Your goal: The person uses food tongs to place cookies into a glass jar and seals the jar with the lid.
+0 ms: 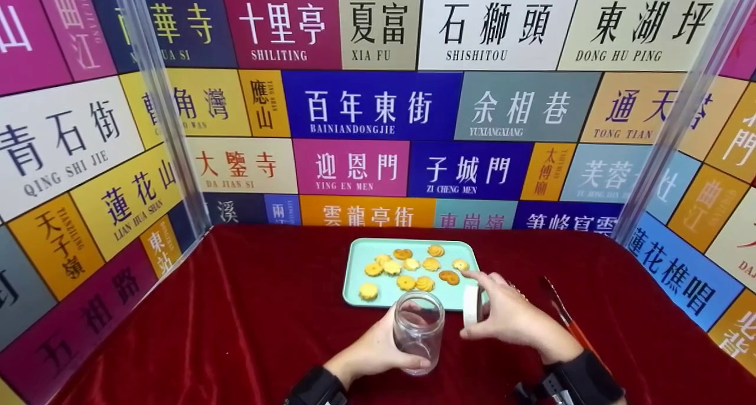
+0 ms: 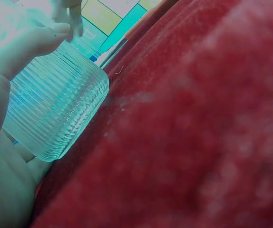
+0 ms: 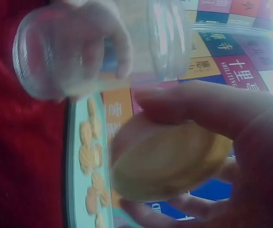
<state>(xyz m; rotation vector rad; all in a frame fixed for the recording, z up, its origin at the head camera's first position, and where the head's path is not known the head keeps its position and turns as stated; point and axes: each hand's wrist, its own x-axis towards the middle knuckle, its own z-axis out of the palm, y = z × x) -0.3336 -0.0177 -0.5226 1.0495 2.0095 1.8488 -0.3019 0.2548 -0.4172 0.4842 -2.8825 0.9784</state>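
A clear glass jar [image 1: 419,334] with a ribbed lower wall stands upright in my left hand [image 1: 378,347], whose fingers and thumb wrap round it. Its mouth is uncovered and no contents show inside. To its right, my right hand [image 1: 511,313] grips a round pale lid [image 1: 471,306] by the rim, tilted on edge and apart from the jar. In the right wrist view the lid [image 3: 170,159] looks wooden, with the jar [image 3: 98,52] beyond it. The left wrist view shows the jar's ribbed side [image 2: 60,99] close to the red cloth.
Behind the hands lies a mint-green tray [image 1: 354,275] bearing several cookies [image 1: 391,267]. A long slim tool [image 1: 570,319], perhaps tongs, rests right of the right hand, partly hidden by the arm. Red cloth [image 1: 248,322] covers the table; sign-covered panels [image 1: 372,104] surround it.
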